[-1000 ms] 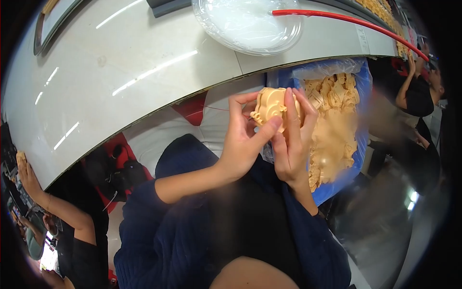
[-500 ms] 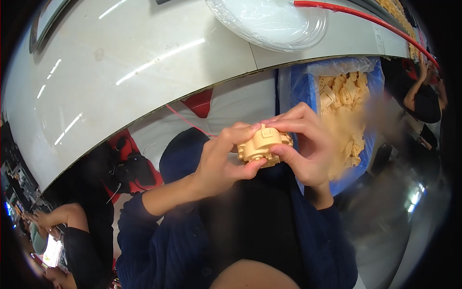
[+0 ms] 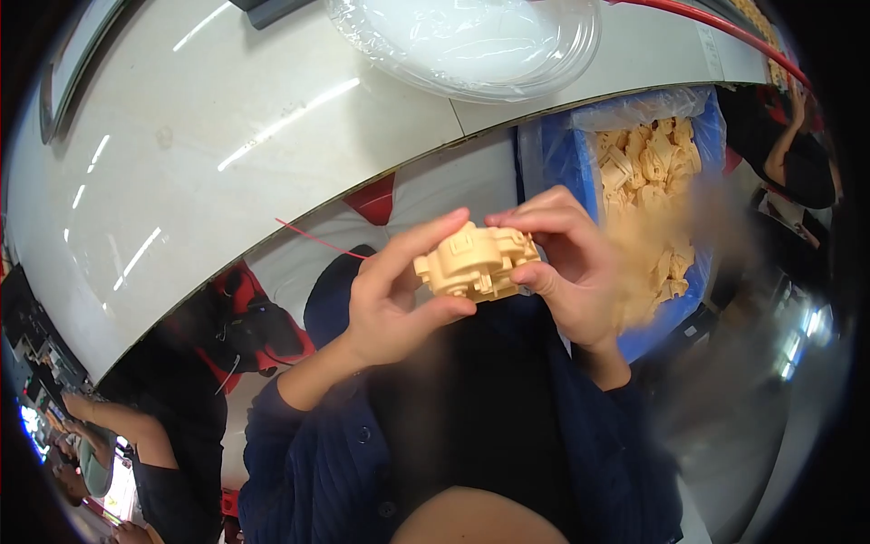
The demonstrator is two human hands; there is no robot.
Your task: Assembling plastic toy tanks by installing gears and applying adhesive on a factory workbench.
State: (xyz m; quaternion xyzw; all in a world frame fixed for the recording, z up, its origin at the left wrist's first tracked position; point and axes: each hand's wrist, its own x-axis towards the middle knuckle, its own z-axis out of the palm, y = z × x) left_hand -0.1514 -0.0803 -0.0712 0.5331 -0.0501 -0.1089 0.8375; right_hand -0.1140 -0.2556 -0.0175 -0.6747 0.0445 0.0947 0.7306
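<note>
From the head camera, we see both hands up in front of the chest, sharing one tan plastic part (image 3: pixel 478 263). The left hand (image 3: pixel 394 304) is clasped on its left end, index finger stretched over the top and thumb pressing underneath. The right hand (image 3: pixel 566 267) grips the right end, fingers curled over the upper edge, thumb tucked against the side. Neither hand is loose; both are closed around the piece, which floats between them, clear of the white table (image 3: pixel 227 154). Just beside the right hand, a blue bin (image 3: pixel 553 154) lined with clear plastic is heaped with more tan parts (image 3: pixel 648 168). On the table, well apart, lies a clear plastic bowl (image 3: pixel 467 45).
</note>
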